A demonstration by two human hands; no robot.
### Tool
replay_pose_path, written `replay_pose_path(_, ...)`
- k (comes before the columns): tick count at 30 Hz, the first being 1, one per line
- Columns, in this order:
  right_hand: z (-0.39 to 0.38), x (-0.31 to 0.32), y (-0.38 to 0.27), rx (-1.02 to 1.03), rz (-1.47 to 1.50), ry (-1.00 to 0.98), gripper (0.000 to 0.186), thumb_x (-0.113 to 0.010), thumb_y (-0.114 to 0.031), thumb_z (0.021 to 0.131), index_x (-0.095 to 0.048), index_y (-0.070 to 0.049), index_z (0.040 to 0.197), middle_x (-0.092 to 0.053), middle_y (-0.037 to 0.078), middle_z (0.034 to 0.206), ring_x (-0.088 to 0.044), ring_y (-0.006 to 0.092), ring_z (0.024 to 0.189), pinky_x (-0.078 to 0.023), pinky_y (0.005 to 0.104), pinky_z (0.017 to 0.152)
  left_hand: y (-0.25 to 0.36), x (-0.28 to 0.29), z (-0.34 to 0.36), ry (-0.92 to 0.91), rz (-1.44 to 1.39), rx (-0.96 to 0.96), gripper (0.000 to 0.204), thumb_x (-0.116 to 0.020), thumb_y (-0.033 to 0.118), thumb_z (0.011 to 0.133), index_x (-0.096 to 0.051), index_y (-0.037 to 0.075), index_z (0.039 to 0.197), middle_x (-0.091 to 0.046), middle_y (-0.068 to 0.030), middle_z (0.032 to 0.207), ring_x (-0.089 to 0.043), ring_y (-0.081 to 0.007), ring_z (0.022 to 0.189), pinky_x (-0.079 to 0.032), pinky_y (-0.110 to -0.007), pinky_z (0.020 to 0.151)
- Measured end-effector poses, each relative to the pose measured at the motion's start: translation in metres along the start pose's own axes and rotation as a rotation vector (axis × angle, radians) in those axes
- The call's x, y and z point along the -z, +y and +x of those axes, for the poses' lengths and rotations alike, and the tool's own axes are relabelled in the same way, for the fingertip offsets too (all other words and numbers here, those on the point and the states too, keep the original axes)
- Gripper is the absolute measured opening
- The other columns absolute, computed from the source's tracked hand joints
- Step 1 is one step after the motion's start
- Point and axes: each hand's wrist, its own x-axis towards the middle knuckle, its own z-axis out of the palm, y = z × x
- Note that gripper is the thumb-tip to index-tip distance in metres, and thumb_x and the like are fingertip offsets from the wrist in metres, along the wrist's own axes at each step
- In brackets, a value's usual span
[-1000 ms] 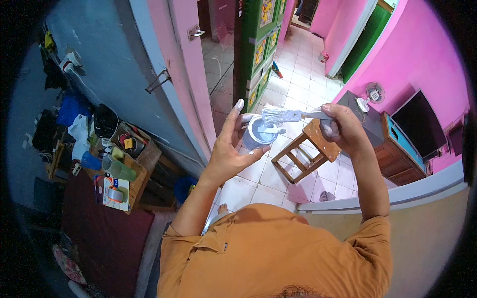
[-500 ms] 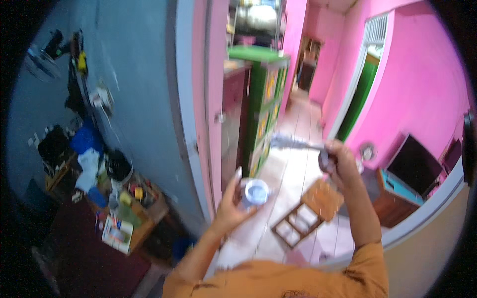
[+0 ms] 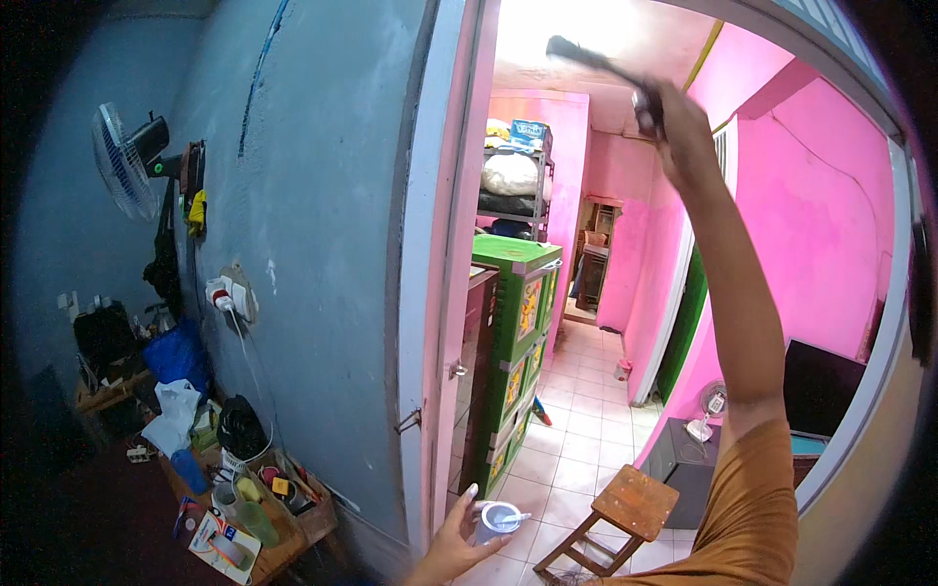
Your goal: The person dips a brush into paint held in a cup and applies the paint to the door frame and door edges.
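My left hand (image 3: pixel 451 549) is closed around a small clear plastic cup (image 3: pixel 486 533), low in the view beside the door frame. Pale bluish stuff that looks like paint is in the cup, and a light, thin piece lies across its rim. High up, my right hand (image 3: pixel 681 127) grips a paintbrush (image 3: pixel 614 66) by its handle. The brush points up and left toward the top of the doorway; its tip is blurred against the bright ceiling, so I cannot tell whether it touches anything. My right arm is stretched upward.
A wooden stool (image 3: pixel 633 503) stands on the tiled floor beyond the doorway. The pink door (image 3: pixel 471 293) stands by green stacked drawers (image 3: pixel 532 293). Against the blue-grey wall (image 3: pixel 313 244) are a wall fan (image 3: pixel 127 161) and a cluttered low table (image 3: pixel 278 547). A television (image 3: pixel 824 391) is at right.
My right hand has risen from chest height to high overhead with the paintbrush. The cup in my left hand now appears lower, and the view has tilted up toward the ceiling.
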Motion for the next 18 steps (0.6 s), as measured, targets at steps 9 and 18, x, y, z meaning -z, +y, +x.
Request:
replay_pose_path(9, 0.158, -0.065, 0.007, 0.347, -0.417, 0.159, 0.026, -0.062, -0.021, 0.091, -0.073, 0.002, 0.097, -0.068, 0.007, 0.074, -0.062, 0.013, 0.065, -0.048, 0.0286, 0.058, -0.004, 0.03, -0.011, 0.035, 0.073, 0.087, 0.102, -0.082, -0.004, 0.075, -0.018, -0.001, 0.154, -0.051, -0.0138, 0.134, -0.053, -0.0226, 0.124, -0.044, -0.035, 0.106)
replay_pose_path(18, 0.179, -0.042, 0.005, 0.727, -0.694, 0.442, 0.023, -0.064, -0.018, 0.09, -0.073, 0.002, 0.096, -0.072, 0.013, 0.077, -0.068, 0.0181, 0.069, -0.053, 0.0315, 0.064, -0.03, 0.065, -0.019, 0.045, 0.131, 0.042, 0.094, -0.08, -0.007, 0.075, -0.025, 0.0, 0.151, -0.052, -0.0128, 0.135, -0.054, -0.022, 0.123, -0.046, -0.035, 0.105)
